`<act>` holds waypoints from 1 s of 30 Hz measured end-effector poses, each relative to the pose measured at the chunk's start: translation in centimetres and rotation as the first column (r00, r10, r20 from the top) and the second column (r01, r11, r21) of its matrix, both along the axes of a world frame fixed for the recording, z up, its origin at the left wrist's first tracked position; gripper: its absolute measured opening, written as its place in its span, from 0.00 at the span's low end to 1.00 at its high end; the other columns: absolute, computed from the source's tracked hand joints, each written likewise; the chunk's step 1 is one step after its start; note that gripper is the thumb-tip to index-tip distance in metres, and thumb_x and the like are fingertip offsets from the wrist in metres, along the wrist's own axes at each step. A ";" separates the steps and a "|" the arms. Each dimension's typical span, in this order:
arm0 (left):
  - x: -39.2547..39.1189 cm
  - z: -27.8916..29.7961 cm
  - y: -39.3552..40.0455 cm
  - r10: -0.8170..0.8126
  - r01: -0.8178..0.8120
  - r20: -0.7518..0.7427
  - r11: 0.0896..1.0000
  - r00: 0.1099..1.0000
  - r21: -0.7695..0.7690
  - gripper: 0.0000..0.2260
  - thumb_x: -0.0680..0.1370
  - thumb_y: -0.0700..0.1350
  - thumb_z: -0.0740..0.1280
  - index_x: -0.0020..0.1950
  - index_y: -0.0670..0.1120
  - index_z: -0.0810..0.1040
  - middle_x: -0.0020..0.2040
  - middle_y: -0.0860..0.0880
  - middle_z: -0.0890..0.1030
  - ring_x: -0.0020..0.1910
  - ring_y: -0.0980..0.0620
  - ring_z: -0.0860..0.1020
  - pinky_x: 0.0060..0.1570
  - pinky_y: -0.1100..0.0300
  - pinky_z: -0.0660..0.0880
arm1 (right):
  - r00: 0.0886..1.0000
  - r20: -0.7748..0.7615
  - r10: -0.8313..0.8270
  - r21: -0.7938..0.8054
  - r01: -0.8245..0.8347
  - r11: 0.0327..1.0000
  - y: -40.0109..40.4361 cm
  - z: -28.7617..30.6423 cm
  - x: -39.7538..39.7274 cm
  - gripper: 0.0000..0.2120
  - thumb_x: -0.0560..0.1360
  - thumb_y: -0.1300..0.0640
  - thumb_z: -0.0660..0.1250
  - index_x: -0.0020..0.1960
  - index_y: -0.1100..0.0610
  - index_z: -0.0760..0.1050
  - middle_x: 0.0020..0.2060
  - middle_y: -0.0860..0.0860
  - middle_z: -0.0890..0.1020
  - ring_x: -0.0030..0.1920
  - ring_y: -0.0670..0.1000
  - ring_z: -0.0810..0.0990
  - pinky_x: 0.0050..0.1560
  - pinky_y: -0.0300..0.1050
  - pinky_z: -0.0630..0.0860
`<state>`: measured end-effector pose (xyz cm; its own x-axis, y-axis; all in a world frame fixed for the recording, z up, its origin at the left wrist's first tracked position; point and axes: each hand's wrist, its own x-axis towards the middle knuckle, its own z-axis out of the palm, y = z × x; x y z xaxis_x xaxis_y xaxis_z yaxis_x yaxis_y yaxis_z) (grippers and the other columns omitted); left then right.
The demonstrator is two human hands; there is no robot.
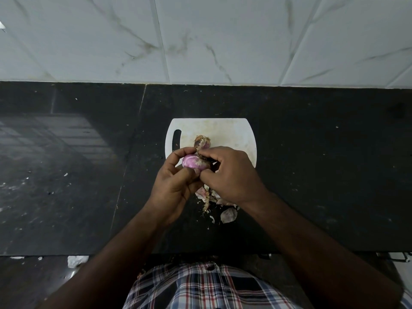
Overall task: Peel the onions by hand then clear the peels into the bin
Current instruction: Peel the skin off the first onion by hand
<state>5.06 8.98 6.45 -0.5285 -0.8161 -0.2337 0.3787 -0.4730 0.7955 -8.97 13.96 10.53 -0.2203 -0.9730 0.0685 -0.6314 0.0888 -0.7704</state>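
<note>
A pink-purple onion (192, 162) is held above the near edge of a white cutting board (231, 132). My left hand (176, 184) grips it from the left and below. My right hand (231, 175) pinches dark dry skin at the onion's right end. A second onion (202, 141), with papery brown skin on it, lies on the board just behind my hands. Loose pale and pink peels (223, 208) lie on the black counter under my wrists.
The black stone counter (323, 163) stretches wide on both sides, speckled with small scraps. A white marbled tile wall (200, 41) rises behind it. The counter's front edge runs just before my checked shirt (200, 286). No bin is in view.
</note>
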 end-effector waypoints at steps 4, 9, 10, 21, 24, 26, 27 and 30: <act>-0.1 0.1 0.1 0.008 -0.008 -0.003 1.000 1.000 -0.016 0.19 0.71 0.32 0.65 0.61 0.43 0.76 0.49 0.42 0.85 0.46 0.48 0.85 0.44 0.58 0.82 | 0.998 -0.054 0.015 -0.005 -0.015 1.000 0.0 0.0 0.2 0.21 0.72 0.59 0.70 0.66 0.56 0.79 0.59 0.54 0.84 0.58 0.51 0.81 0.59 0.42 0.77; 0.0 0.2 0.1 0.009 -0.009 0.002 1.000 1.000 -0.015 0.18 0.71 0.32 0.65 0.60 0.43 0.77 0.52 0.41 0.84 0.47 0.46 0.84 0.44 0.56 0.82 | 0.998 -0.056 -0.008 0.002 0.008 1.000 -0.1 -0.1 0.3 0.19 0.74 0.62 0.67 0.65 0.56 0.79 0.59 0.53 0.84 0.58 0.49 0.81 0.58 0.35 0.74; 0.0 0.1 0.1 0.007 -0.007 0.002 1.000 1.000 -0.009 0.18 0.71 0.33 0.64 0.61 0.43 0.77 0.52 0.42 0.84 0.47 0.46 0.84 0.45 0.55 0.82 | 0.999 -0.038 -0.023 0.003 0.023 1.000 -0.2 -0.1 0.1 0.18 0.75 0.64 0.66 0.64 0.56 0.80 0.58 0.52 0.84 0.57 0.48 0.82 0.59 0.34 0.75; 0.1 0.4 -0.2 -0.086 0.103 -0.110 0.981 0.990 0.165 0.23 0.72 0.35 0.62 0.67 0.42 0.73 0.56 0.38 0.82 0.49 0.42 0.84 0.51 0.50 0.82 | 0.976 0.195 -0.096 0.117 0.074 0.990 0.1 -0.5 -1.5 0.16 0.76 0.49 0.71 0.63 0.48 0.80 0.54 0.43 0.84 0.55 0.39 0.81 0.58 0.42 0.79; 0.1 0.3 0.0 -0.097 0.109 -0.073 0.979 0.993 0.174 0.23 0.75 0.32 0.68 0.70 0.41 0.72 0.55 0.40 0.83 0.49 0.44 0.84 0.49 0.52 0.82 | 0.977 0.202 -0.068 0.128 0.042 0.991 0.3 -0.5 -1.3 0.17 0.76 0.49 0.71 0.64 0.47 0.80 0.55 0.41 0.84 0.55 0.38 0.81 0.59 0.42 0.79; 0.2 0.1 -0.1 -0.090 0.097 -0.048 0.980 0.995 0.172 0.23 0.76 0.33 0.68 0.70 0.41 0.72 0.54 0.40 0.83 0.48 0.45 0.85 0.49 0.53 0.83 | 0.967 0.249 -0.053 0.138 0.019 0.990 0.2 -0.4 -1.4 0.16 0.75 0.54 0.71 0.62 0.48 0.81 0.54 0.42 0.85 0.54 0.38 0.81 0.59 0.44 0.79; 0.2 0.0 -0.2 -0.087 0.094 -0.046 0.980 0.995 0.175 0.22 0.76 0.35 0.69 0.70 0.41 0.72 0.54 0.40 0.83 0.49 0.45 0.85 0.49 0.52 0.83 | 0.965 0.258 -0.052 0.141 0.016 0.990 0.2 -0.4 -1.5 0.16 0.74 0.56 0.71 0.61 0.49 0.82 0.53 0.42 0.86 0.53 0.38 0.82 0.59 0.44 0.80; 0.3 0.0 -0.4 -0.085 0.091 -0.038 0.977 0.996 0.190 0.22 0.75 0.40 0.69 0.69 0.42 0.73 0.56 0.39 0.83 0.49 0.44 0.84 0.51 0.50 0.83 | 0.969 0.232 -0.080 0.124 0.052 0.991 0.2 -0.6 -1.5 0.18 0.71 0.62 0.70 0.59 0.50 0.83 0.50 0.44 0.86 0.51 0.40 0.83 0.57 0.45 0.81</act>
<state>5.39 8.58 6.41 -0.6053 -0.7075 -0.3648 0.3503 -0.6482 0.6761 -10.46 14.12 9.90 -0.2806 -0.9539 -0.1061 -0.4229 0.2221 -0.8785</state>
